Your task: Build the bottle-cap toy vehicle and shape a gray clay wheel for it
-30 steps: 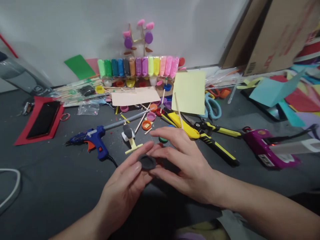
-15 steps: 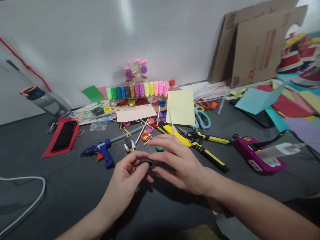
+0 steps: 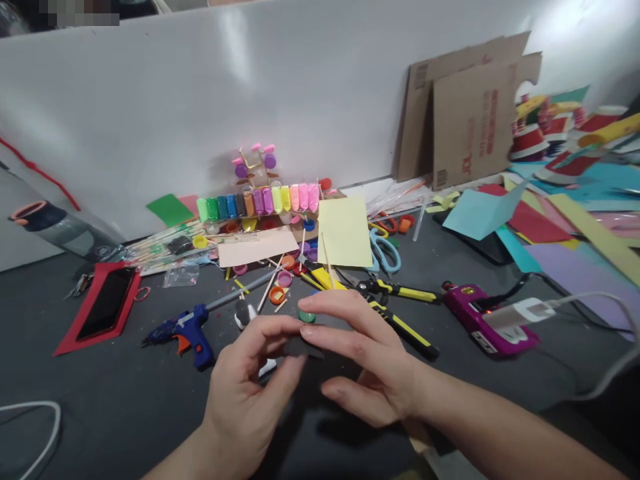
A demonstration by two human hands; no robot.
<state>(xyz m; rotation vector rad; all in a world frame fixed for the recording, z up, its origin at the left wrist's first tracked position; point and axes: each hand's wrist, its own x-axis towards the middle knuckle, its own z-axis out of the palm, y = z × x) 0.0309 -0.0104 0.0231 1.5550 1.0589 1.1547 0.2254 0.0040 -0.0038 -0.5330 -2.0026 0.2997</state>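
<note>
Head view: my left hand [image 3: 245,393] and right hand [image 3: 370,363] pinch a small dark clay piece [image 3: 299,347] between fingertips, above the grey table [image 3: 100,400], near a blue glue gun [image 3: 183,328]. I judge shaping underway; gentle, even pressing comes next.

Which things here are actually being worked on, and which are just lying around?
In hand:
left hand
right hand
dark clay piece, pinched between both hands

Lying about:
blue glue gun
purple glue gun
clay pack
yellow paper
scissors
phone
</note>
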